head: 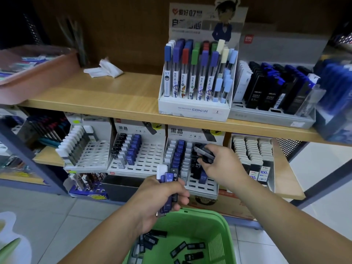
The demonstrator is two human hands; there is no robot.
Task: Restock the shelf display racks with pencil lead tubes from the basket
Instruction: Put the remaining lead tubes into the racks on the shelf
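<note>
Pencil lead tubes (190,248), dark and flat, lie loose in the bottom of a green basket (219,235) at the bottom centre of the head view. Just above the basket's far rim the left hand (162,199) is curled round a bundle (168,178) of blue, black and white tubes held upright, with "HB" readable on the blue one. To the right and a little higher, the right hand (221,164) pinches a few dark tubes (204,152) between thumb and fingers, holding them tilted over the upper rows of a white slotted display rack (200,185) on the lower shelf. That rack carries columns of white, blue and black tubes, with open slots along its front edge. Left of it stands a second rack (144,161) with black, white and blue columns on its left side, and further left a third rack (91,151) with a single column of white-capped tubes. Right of the hands a fourth rack (253,149) holds rows of pale caps. On the upper wooden shelf (95,94) a white "Detective Conan" box (194,110) holds tall tubes capped in blue, red, green and cream. A grey tray (272,116) of black and blue cases is just beside it on the right, a crumpled white tissue (103,70) lies towards the upper left, and a pink tray (38,73) sits at the left edge
</note>
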